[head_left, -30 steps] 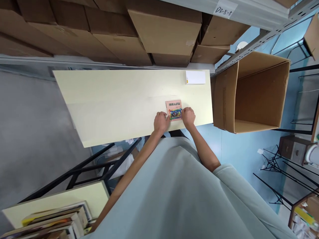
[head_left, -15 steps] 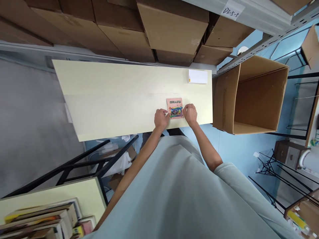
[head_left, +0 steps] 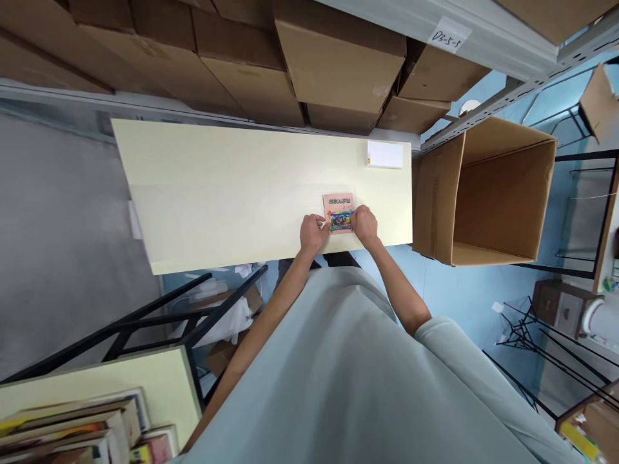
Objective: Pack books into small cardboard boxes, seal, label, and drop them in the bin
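Note:
A small pink book (head_left: pixel 338 201) with a colourful picture on its cover lies face up on the pale table (head_left: pixel 232 193), close to the front edge. The fingers of my left hand (head_left: pixel 313 233) are curled in at its lower left edge, thumb against the cover. On the opposite side my right hand (head_left: pixel 365 225) is closed over the right edge and covers part of it. The fingertips under the right hand are hidden.
A white box (head_left: pixel 385 154) lies at the table's back right. An open cardboard box (head_left: pixel 435 200) stands just past the right end. Closed cartons (head_left: pixel 338 64) fill the shelf behind. Several books (head_left: pixel 116 419) stand on another surface at lower left, near black metal bars (head_left: pixel 227 309).
My right hand has moved left, from beside the book onto its right edge. My left hand stays at the left edge. The whole view has shifted slightly.

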`<state>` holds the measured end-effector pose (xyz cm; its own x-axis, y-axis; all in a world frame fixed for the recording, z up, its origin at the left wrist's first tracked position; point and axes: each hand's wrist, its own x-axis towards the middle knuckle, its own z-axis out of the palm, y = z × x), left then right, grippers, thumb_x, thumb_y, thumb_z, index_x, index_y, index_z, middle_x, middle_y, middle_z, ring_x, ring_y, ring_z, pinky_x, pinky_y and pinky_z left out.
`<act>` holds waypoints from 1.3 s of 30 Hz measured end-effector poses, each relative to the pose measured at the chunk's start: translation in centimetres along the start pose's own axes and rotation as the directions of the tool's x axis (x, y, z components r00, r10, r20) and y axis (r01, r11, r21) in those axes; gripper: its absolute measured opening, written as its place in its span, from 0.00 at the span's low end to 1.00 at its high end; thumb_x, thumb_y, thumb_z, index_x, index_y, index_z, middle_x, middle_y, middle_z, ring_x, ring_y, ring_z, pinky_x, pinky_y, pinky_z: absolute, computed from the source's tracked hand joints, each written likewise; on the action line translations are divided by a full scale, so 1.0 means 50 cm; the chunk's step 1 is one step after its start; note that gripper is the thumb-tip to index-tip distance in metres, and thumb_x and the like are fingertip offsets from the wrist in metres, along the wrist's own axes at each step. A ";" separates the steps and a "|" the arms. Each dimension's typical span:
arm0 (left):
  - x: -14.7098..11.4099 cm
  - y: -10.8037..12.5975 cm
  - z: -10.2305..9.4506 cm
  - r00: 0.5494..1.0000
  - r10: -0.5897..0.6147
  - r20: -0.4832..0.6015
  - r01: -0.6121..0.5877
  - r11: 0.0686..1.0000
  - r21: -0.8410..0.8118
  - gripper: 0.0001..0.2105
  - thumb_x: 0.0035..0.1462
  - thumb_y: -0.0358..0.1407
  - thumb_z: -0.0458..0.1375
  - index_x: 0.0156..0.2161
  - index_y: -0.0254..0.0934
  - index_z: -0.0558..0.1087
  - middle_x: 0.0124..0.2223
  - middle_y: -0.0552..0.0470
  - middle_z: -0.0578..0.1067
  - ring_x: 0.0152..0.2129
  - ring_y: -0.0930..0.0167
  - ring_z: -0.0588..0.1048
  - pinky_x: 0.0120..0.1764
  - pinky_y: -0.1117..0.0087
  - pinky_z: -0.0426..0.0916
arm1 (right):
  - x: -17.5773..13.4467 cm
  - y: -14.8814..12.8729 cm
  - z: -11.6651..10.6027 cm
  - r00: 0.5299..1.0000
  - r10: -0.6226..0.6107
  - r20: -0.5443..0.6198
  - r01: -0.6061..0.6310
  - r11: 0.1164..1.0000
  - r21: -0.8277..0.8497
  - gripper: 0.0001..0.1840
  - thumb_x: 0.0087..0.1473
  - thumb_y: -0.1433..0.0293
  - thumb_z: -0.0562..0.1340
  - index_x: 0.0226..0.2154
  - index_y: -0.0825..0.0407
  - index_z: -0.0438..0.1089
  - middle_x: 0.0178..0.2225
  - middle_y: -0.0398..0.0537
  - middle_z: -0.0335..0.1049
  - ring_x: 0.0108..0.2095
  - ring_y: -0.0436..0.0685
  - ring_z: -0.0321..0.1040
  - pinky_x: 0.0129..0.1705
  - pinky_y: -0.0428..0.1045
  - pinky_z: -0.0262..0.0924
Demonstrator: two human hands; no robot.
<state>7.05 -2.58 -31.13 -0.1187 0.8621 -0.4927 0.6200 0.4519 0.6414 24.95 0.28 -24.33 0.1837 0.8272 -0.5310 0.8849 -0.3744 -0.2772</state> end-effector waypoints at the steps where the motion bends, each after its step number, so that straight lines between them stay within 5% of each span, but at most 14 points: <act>1: 0.001 -0.001 0.000 1.000 0.002 -0.002 -0.002 1.000 -0.003 0.07 0.60 0.33 0.66 0.40 0.41 0.71 0.43 0.48 0.74 0.40 0.64 0.77 0.47 0.62 0.73 | -0.001 0.004 -0.002 1.000 0.022 0.011 -0.023 0.996 0.085 0.07 0.71 0.71 0.57 0.44 0.52 0.71 0.48 0.58 0.80 0.49 0.64 0.77 0.52 0.54 0.71; 5: -0.002 0.001 0.000 1.000 0.002 -0.019 -0.002 1.000 -0.026 0.07 0.60 0.32 0.66 0.40 0.40 0.72 0.43 0.48 0.74 0.41 0.63 0.77 0.48 0.62 0.73 | -0.005 0.012 -0.009 0.993 0.120 -0.003 -0.110 0.920 0.375 0.09 0.67 0.62 0.66 0.45 0.49 0.74 0.43 0.50 0.84 0.47 0.60 0.81 0.49 0.50 0.71; 9: -0.016 0.015 -0.007 0.999 0.005 -0.048 -0.008 0.998 -0.056 0.09 0.59 0.30 0.66 0.43 0.40 0.73 0.42 0.48 0.75 0.41 0.62 0.78 0.49 0.59 0.74 | -0.025 -0.003 -0.008 0.991 0.125 -0.050 -0.088 0.885 0.457 0.12 0.61 0.62 0.71 0.44 0.50 0.76 0.41 0.50 0.85 0.43 0.60 0.82 0.47 0.51 0.72; 15: -0.068 0.061 -0.043 0.967 0.233 -0.104 -0.255 0.887 -0.385 0.11 0.67 0.33 0.57 0.51 0.42 0.76 0.54 0.44 0.80 0.48 0.63 0.81 0.51 0.61 0.77 | -0.084 -0.065 0.007 0.983 -0.084 -0.166 0.146 0.900 0.410 0.09 0.66 0.66 0.65 0.47 0.49 0.78 0.45 0.50 0.83 0.39 0.59 0.81 0.47 0.54 0.75; 18: -0.087 0.074 -0.075 0.980 0.167 -0.106 -0.197 0.798 -0.570 0.12 0.72 0.44 0.56 0.49 0.41 0.77 0.50 0.45 0.83 0.46 0.64 0.83 0.50 0.63 0.79 | -0.112 -0.102 0.026 0.962 -0.218 -0.166 0.269 0.869 0.415 0.12 0.68 0.68 0.63 0.51 0.49 0.77 0.50 0.53 0.79 0.40 0.57 0.81 0.47 0.54 0.78; 21: -0.082 0.059 -0.108 0.994 0.052 -0.096 -0.100 0.780 -0.617 0.14 0.65 0.49 0.63 0.45 0.40 0.77 0.45 0.46 0.85 0.42 0.63 0.84 0.47 0.63 0.79 | -0.129 -0.126 0.055 0.936 -0.332 -0.116 0.345 0.808 0.477 0.15 0.66 0.70 0.63 0.54 0.49 0.76 0.52 0.54 0.76 0.45 0.58 0.80 0.46 0.52 0.79; 26: -0.034 -0.010 -0.149 0.985 -0.050 -0.164 -0.032 0.887 -0.461 0.09 0.63 0.42 0.63 0.39 0.38 0.79 0.39 0.47 0.85 0.38 0.63 0.83 0.47 0.63 0.77 | -0.120 -0.125 0.103 0.878 -0.479 0.000 0.385 0.706 0.595 0.19 0.65 0.68 0.65 0.58 0.47 0.75 0.59 0.54 0.74 0.53 0.59 0.80 0.51 0.53 0.81; 33: 0.014 -0.064 -0.161 0.976 -0.103 -0.193 0.065 0.980 -0.190 0.09 0.64 0.36 0.60 0.38 0.39 0.82 0.42 0.45 0.86 0.41 0.60 0.82 0.50 0.61 0.74 | -0.064 -0.093 0.115 0.931 -0.364 0.022 0.318 0.838 0.444 0.25 0.69 0.63 0.61 0.65 0.51 0.71 0.68 0.63 0.68 0.57 0.65 0.77 0.56 0.60 0.79; 39: 0.011 -0.063 -0.149 0.958 -0.106 -0.265 0.092 0.994 -0.066 0.09 0.67 0.38 0.58 0.40 0.42 0.82 0.42 0.45 0.86 0.41 0.58 0.82 0.49 0.59 0.73 | -0.066 -0.107 0.118 0.874 -0.473 0.110 0.446 0.872 0.202 0.27 0.68 0.71 0.61 0.67 0.56 0.69 0.77 0.64 0.53 0.75 0.69 0.56 0.76 0.66 0.55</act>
<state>-0.75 -1.83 -29.02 -0.3854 0.8388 -0.3845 0.5536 0.5436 0.6309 17.08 -2.91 -25.81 -0.3048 0.8541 -0.4214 0.7668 -0.0423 -0.6405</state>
